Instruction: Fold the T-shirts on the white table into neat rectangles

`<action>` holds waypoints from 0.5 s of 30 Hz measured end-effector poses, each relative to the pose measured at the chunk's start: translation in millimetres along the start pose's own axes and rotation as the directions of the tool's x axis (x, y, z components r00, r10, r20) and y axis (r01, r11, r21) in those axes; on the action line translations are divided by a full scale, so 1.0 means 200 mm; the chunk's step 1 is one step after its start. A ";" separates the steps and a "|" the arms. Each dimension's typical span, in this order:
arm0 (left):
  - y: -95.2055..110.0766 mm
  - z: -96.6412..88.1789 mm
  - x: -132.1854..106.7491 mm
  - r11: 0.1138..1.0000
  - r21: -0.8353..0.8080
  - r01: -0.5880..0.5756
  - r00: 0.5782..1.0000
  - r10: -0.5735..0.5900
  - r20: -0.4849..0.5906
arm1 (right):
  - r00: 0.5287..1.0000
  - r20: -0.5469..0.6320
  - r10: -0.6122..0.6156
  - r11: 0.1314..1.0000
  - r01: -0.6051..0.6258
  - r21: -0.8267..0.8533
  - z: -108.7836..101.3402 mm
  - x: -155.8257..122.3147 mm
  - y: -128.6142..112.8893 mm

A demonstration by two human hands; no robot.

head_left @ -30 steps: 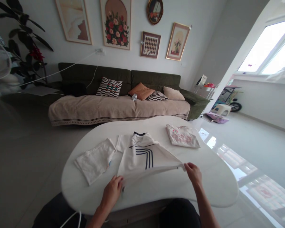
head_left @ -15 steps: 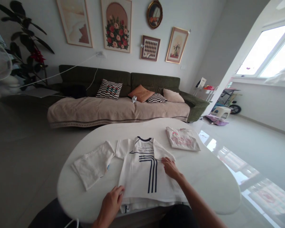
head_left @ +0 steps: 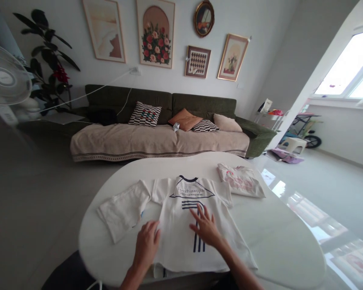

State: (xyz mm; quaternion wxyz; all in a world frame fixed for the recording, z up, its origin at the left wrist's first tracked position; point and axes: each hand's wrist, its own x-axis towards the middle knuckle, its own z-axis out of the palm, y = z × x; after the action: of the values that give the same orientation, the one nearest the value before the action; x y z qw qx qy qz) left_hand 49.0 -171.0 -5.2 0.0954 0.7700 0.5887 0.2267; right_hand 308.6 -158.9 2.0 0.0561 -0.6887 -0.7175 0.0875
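Observation:
A white T-shirt (head_left: 177, 237) with a navy collar, dark lettering and navy stripes lies flat, spread on the white oval table (head_left: 278, 237). My right hand (head_left: 205, 227) rests on its front, fingers spread over the stripes. My left hand (head_left: 147, 245) presses on the shirt's near left side, partly beside its edge. Neither hand grips cloth. To the left, a sleeve touches a folded white garment (head_left: 124, 211). A folded pale shirt with a pink print (head_left: 240, 181) sits beyond the right shoulder.
The table's rounded edge curves around the garments, with bare white tabletop to the right. Beyond it stand an olive sofa (head_left: 169, 100) with a beige throw and cushions, and a white fan (head_left: 6, 74) at far left. The floor is glossy.
My right hand has moved inward onto the stripes. The shirt's hem now lies spread wider and flatter. The whole scene has shifted slightly right in the view.

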 end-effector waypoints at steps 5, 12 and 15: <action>-0.14 0.00 0.19 0.920 0.260 0.292 0.956 -0.285 -0.067 | 0.999 -0.050 -0.005 0.999 0.003 -0.034 0.24 -0.12 -0.14; -0.35 0.03 0.26 0.873 0.306 0.380 0.925 -0.369 -0.095 | 0.997 -0.078 -0.022 0.998 0.018 -0.062 0.22 -0.08 -0.12; -0.35 0.00 0.32 0.843 0.298 0.447 0.894 -0.431 -0.122 | 0.996 -0.083 -0.026 0.997 0.020 -0.075 0.23 -0.08 -0.13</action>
State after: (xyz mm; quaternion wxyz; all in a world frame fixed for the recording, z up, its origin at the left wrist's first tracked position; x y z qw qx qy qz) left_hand 2.2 -90.0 -18.7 0.0046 0.6140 0.7801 0.1202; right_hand 274.1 -177.1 -36.1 0.0617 -0.6851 -0.7251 0.0313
